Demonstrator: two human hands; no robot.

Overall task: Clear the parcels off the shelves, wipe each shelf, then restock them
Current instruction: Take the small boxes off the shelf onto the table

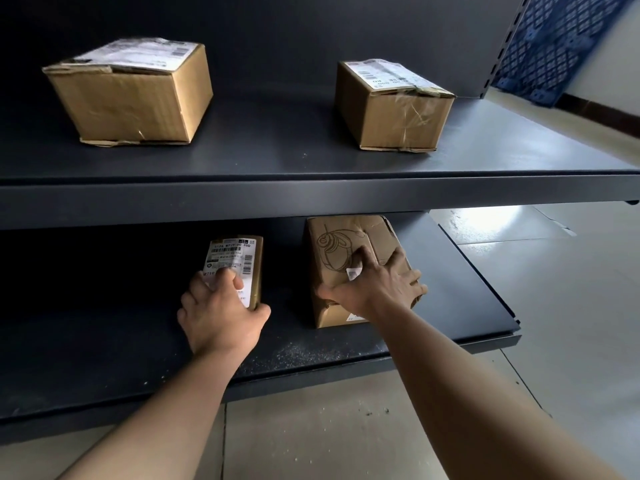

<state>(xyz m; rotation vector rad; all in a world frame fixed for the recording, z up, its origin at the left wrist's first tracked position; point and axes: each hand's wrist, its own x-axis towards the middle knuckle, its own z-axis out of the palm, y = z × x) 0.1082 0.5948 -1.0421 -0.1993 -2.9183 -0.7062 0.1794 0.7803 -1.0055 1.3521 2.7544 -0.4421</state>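
Small white-labelled brown cardboard parcel sits gripped in our left hand; our right hand clutches a larger printed parcel on the dark shelf.

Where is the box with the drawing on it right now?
The box sits on the lower shelf, right of centre in the head view, gripped by the right hand; the labelled parcel in the left hand lies just left of it.
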